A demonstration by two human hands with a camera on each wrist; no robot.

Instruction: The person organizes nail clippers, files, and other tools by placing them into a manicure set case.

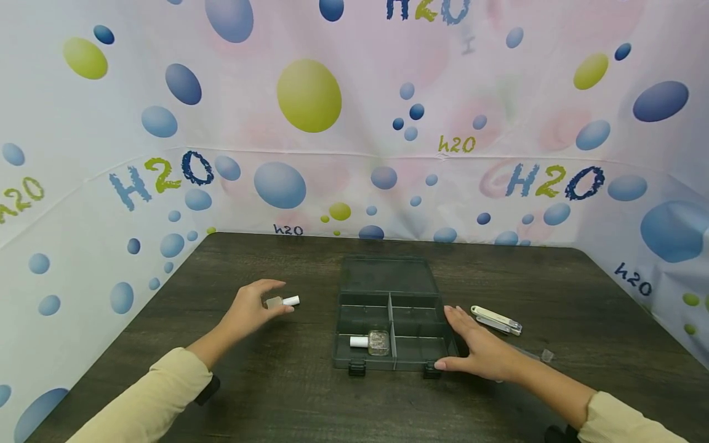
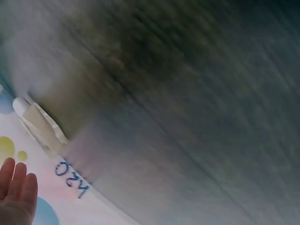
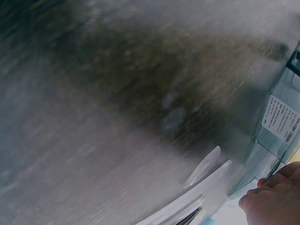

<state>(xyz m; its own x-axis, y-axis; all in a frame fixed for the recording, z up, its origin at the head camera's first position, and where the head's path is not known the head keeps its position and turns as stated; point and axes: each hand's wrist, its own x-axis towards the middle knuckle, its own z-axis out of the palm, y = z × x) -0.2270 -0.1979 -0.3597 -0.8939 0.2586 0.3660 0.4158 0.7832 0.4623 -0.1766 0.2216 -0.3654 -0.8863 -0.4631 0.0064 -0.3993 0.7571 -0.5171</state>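
Observation:
A small clear nail polish bottle with a white cap [image 1: 291, 301] lies on the table between the thumb and fingers of my left hand [image 1: 246, 314]. In the left wrist view a gap separates that hand's extended fingers [image 2: 18, 185] from the bottle [image 2: 42, 126]. My right hand [image 1: 482, 351] rests against the right side of a dark see-through compartment box [image 1: 362, 363], its thumb by the front latch. The box's lid [image 1: 388, 275] is tilted back. A second nail polish bottle [image 1: 378, 343] lies in the front left compartment.
Right of the box lie nail clippers [image 1: 496, 320], cream and grey. A clear object [image 1: 546, 355] shows behind the right wrist, partly hidden by it. A printed curtain [image 1: 354, 135] hangs along the table's back and sides.

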